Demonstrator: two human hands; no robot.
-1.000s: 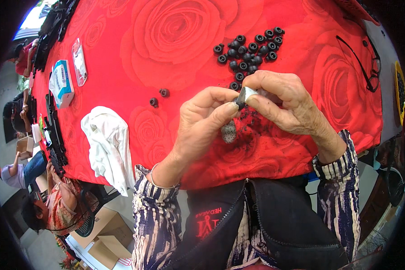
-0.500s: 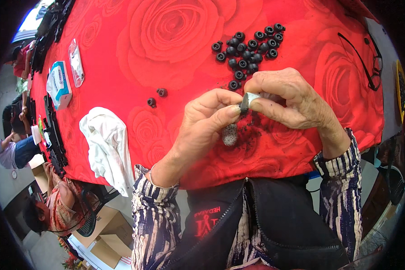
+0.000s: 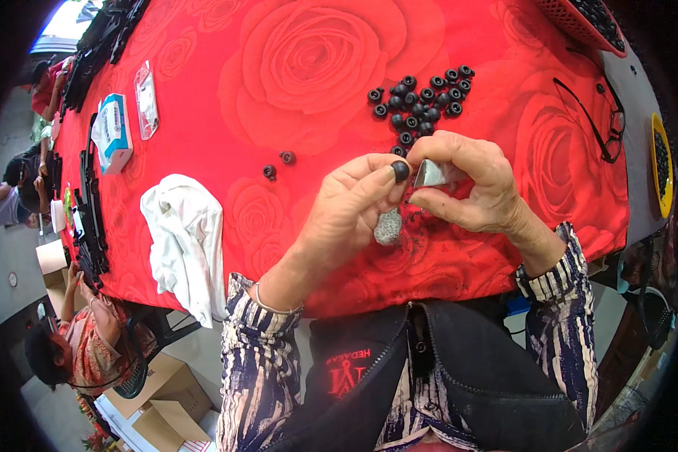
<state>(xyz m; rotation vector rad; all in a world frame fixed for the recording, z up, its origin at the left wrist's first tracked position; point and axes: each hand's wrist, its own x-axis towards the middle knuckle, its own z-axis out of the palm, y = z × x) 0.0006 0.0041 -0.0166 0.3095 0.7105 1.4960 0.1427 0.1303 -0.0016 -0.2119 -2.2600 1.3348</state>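
Between the thumb and fingers of my left hand (image 3: 350, 200) is a small round black part (image 3: 401, 171) with a smooth domed face. My right hand (image 3: 478, 181) grips a short blade (image 3: 427, 173) with a pale wrapping around it, its edge close beside the black part. Below my left fingers lies a speckled grey oblong piece (image 3: 388, 227), its upper end hidden by the hand. Dark crumbs are scattered next to it. Beyond my hands sits a loose cluster of similar black parts (image 3: 427, 96), and two more (image 3: 279, 164) lie to the left.
On the red rose-patterned tablecloth (image 3: 301, 68) are a white cloth (image 3: 181, 233), a tissue box (image 3: 113, 134) and a clear packet (image 3: 147, 102). Eyeglasses (image 3: 614, 135), a yellow tray (image 3: 661, 166) and a red basket (image 3: 580, 22) stand right. People (image 3: 98, 331) sit along the left.
My hands have moved slightly apart, the blade coming away from the black part. That part now shows its domed face. The whole view has shifted a little.
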